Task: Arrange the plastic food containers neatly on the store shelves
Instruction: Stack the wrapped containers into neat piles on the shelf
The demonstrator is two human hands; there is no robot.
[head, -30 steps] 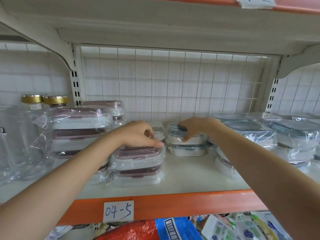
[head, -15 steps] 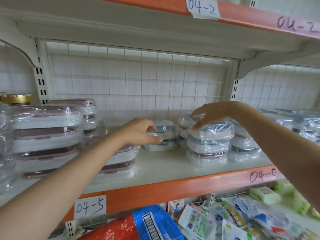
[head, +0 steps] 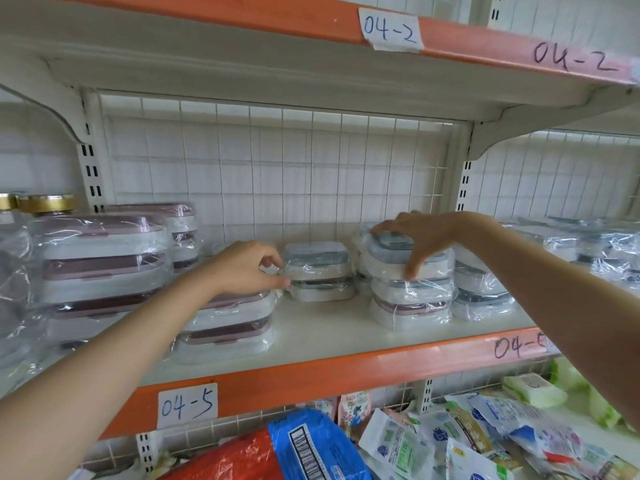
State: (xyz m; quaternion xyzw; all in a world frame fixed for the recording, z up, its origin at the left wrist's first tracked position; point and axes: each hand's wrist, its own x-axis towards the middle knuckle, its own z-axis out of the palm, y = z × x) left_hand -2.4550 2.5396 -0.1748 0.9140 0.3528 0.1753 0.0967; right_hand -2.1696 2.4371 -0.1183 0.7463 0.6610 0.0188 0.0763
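Observation:
Wrapped plastic food containers stand in stacks on the white shelf (head: 322, 336). My left hand (head: 247, 268) pinches the wrap at the left edge of a small blue-lidded two-container stack (head: 320, 271) near the back. My right hand (head: 412, 237) grips the top container of a three-high stack (head: 412, 296), fingers over its lid and thumb down its front. Under my left forearm sits a low stack of pink-lidded containers (head: 228, 323). A taller pink-lidded stack (head: 104, 268) stands at the left.
Gold-lidded clear jars (head: 45, 204) stand at the far left. More wrapped containers (head: 485, 292) fill the shelf to the right. The upper shelf edge (head: 391, 32) hangs overhead. Packaged goods (head: 450, 441) and a red-and-blue bag (head: 277, 452) lie on the shelf below.
The view has shifted right and up. My right hand has moved from the small back stack onto the three-high stack; my left hand has moved off the pink stack to the small blue-lidded stack.

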